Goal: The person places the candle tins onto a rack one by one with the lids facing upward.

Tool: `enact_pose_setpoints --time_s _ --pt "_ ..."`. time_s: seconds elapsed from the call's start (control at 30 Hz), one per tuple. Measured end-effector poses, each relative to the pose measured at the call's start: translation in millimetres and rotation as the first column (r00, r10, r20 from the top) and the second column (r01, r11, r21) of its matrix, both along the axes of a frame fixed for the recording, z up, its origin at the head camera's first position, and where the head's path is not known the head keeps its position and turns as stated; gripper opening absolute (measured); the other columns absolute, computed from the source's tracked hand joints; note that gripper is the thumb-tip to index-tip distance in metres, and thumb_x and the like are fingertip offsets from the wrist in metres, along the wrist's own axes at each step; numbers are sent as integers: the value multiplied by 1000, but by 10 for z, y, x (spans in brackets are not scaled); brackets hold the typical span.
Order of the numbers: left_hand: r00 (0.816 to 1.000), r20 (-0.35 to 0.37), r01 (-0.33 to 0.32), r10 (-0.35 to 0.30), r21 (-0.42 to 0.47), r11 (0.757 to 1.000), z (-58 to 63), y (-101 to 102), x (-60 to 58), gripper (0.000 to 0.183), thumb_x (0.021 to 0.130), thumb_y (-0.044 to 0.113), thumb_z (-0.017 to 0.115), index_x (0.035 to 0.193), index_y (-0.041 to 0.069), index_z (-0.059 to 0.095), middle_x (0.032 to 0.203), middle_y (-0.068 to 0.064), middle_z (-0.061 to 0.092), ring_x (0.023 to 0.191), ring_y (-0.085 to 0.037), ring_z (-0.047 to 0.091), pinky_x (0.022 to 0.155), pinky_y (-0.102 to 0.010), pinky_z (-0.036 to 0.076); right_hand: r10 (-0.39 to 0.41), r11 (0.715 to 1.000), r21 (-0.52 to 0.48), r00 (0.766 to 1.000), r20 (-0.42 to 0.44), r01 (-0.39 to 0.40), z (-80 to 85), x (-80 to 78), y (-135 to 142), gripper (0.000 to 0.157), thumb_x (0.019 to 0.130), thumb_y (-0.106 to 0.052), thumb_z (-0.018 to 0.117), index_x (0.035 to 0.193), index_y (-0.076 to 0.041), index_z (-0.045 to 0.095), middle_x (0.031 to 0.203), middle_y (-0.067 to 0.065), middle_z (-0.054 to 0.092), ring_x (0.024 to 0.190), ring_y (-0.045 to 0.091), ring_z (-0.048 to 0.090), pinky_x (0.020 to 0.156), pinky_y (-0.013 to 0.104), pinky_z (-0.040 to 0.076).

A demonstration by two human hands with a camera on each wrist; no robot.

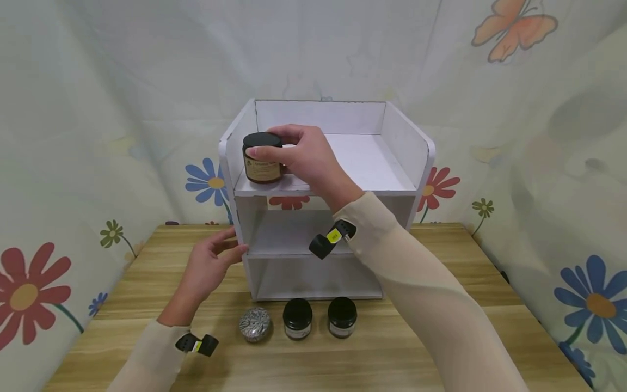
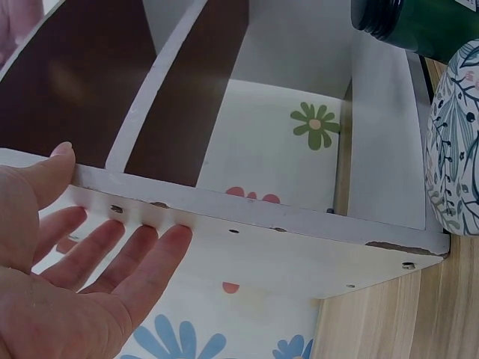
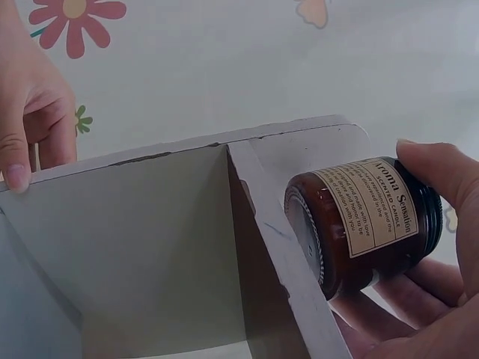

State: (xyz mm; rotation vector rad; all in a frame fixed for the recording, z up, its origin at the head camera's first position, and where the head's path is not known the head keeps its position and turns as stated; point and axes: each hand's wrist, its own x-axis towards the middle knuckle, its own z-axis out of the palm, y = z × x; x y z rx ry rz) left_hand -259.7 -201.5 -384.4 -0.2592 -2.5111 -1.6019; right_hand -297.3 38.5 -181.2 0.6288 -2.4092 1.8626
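Observation:
My right hand (image 1: 308,155) grips an amber scented candle jar (image 1: 263,166) with a black lid and tan label, thumb on the near side. It is at the front left of the top shelf (image 1: 372,160) of a small white shelf unit. In the right wrist view the candle jar (image 3: 359,224) is tilted, its base close to the shelf's front edge. My left hand (image 1: 208,267) rests on the unit's left side panel (image 1: 243,247). In the left wrist view its fingers (image 2: 161,254) lie fairly straight along the panel, with the thumb at the front edge.
In front of the unit stand a patterned round tin (image 1: 255,324) and two black-lidded jars, one in the middle (image 1: 297,318) and one at right (image 1: 342,317). The wooden table (image 1: 455,326) is bordered by a flower-printed cloth (image 1: 98,136).

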Motion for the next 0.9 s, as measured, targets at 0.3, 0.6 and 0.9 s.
enact_pose_setpoints --time_s 0.3,0.6,0.9 --pt "1000 9 -13 13 -6 1000 -4 -9 -4 58 97 40 70 149 21 55 149 -6 57 131 -34 60 95 -41 62 -6 1000 -13 1000 30 6 17 -31 -52 50 81 -34 89 126 -19 73 124 -3 69 113 17 64 98 32 58" --pt "1000 13 -6 6 -3 1000 -9 -14 -11 58 97 40 71 149 21 55 150 -6 57 132 -34 59 95 -39 62 -21 1000 20 999 38 20 6 -57 -64 49 80 -37 89 125 -21 73 123 -5 70 113 15 64 103 34 54" --pt "1000 20 -9 9 -2 1000 -12 -8 -8 59 96 40 71 149 20 55 150 -6 56 133 -34 59 95 -41 61 -21 999 49 999 39 19 0 -69 -61 52 80 -39 89 126 -22 73 125 -7 69 117 14 61 103 35 52"
